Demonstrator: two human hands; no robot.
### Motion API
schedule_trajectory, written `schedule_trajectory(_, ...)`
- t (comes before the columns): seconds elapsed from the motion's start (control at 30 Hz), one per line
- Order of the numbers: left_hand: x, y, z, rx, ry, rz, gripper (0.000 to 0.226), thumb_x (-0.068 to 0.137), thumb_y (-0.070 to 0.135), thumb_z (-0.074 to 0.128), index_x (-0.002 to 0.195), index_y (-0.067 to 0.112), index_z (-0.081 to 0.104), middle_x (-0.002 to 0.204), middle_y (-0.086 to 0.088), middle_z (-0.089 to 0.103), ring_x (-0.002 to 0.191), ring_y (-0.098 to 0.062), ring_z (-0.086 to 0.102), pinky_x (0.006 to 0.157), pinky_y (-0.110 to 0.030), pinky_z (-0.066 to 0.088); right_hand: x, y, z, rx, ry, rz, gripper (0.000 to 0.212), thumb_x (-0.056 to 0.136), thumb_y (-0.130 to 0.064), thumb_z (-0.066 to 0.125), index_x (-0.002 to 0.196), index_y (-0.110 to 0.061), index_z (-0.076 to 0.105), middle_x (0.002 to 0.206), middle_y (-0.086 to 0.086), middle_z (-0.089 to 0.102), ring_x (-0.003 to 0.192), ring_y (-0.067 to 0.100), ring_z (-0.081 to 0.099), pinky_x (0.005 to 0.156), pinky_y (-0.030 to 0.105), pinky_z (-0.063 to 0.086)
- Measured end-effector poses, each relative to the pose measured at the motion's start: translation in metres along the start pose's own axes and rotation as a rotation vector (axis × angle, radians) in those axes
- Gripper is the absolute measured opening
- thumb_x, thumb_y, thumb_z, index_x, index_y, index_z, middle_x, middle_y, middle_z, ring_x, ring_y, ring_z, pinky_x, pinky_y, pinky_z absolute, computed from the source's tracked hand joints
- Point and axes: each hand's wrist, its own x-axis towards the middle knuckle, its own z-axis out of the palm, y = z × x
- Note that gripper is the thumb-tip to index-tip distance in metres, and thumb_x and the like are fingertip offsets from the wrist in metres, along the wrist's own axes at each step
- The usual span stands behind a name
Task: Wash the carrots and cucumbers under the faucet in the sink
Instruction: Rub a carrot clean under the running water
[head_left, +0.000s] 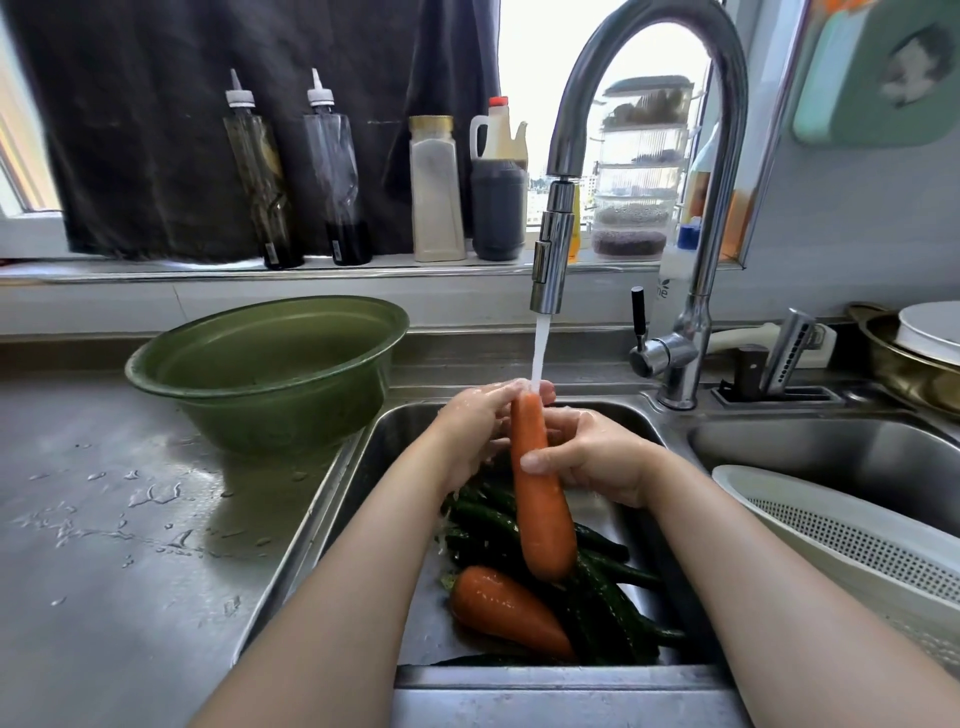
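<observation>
You held the carrot (540, 499) along a 12-to-6 line over the sink (384, 441), with its narrow tip at 12 under the faucet (553, 249) stream and its thick end at 6, toward you. Your right hand (597, 462) grasped its middle from 3. Your left hand (478, 421), from 9, curled its fingers (493, 397) round the tip. The second carrot (509, 613) and the cucumbers (613, 608) lay beneath, at 6.

Your window (540, 62) at 12 o'clock blows out white; daylight glares off the wet table (104, 519) at 8 o'clock; edges bow.
</observation>
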Motion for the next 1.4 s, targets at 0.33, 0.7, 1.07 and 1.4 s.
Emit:
schedule_trajectory(0.33,0.002,-0.026,-0.012,-0.054,-0.174,-0.128,0.045,0.104,0.04,0.053,0.145,0.023,0.055,0.135,-0.013,0.067,0.124,-0.029,0.064,0.107,-0.048,0.048,0.009,0.002,0.004,-0.204,0.297,-0.145,0.044,0.069,-0.016,0.095,0.108,-0.018,0.075,0.106,0.015,0.076,0.094,0.023,0.075,0.082,0.035,0.062)
schedule_trajectory(0.7,-0.003,-0.037,-0.038,0.306,-0.146,-0.066,0.028,0.097,0.047,0.065,0.124,0.038,0.069,0.107,0.006,0.076,0.096,-0.011,0.071,0.076,-0.027,0.054,0.009,-0.006,0.008,-0.204,0.305,-0.112,0.009,0.099,-0.008,0.063,0.105,-0.008,0.069,0.085,0.018,0.071,0.071,0.03,0.072,0.051,0.033,0.059)
schedule_trajectory(1.07,-0.001,-0.032,-0.037,0.724,-0.185,-0.06,0.018,0.089,0.048,0.071,0.095,0.032,0.076,0.082,0.006,0.069,0.078,-0.013,0.066,0.075,-0.037,0.057,0.004,-0.012,0.007,-0.769,0.343,-0.102,0.024,0.098,-0.012,0.066,0.078,-0.02,0.076,0.07,0.002,0.077,0.066,0.014,0.075,0.064,0.031,0.061)
schedule_trajectory(1.4,-0.006,-0.023,-0.034,0.93,-0.14,-0.079,0.023,0.086,0.044,0.076,0.088,0.021,0.077,0.084,0.0,0.075,0.083,-0.019,0.074,0.079,-0.036,0.062,0.016,-0.016,0.035,-1.241,0.348,-0.084,0.025,0.094,-0.008,0.055,0.084,-0.023,0.073,0.095,0.002,0.072,0.088,0.022,0.068,0.082,0.038,0.059)
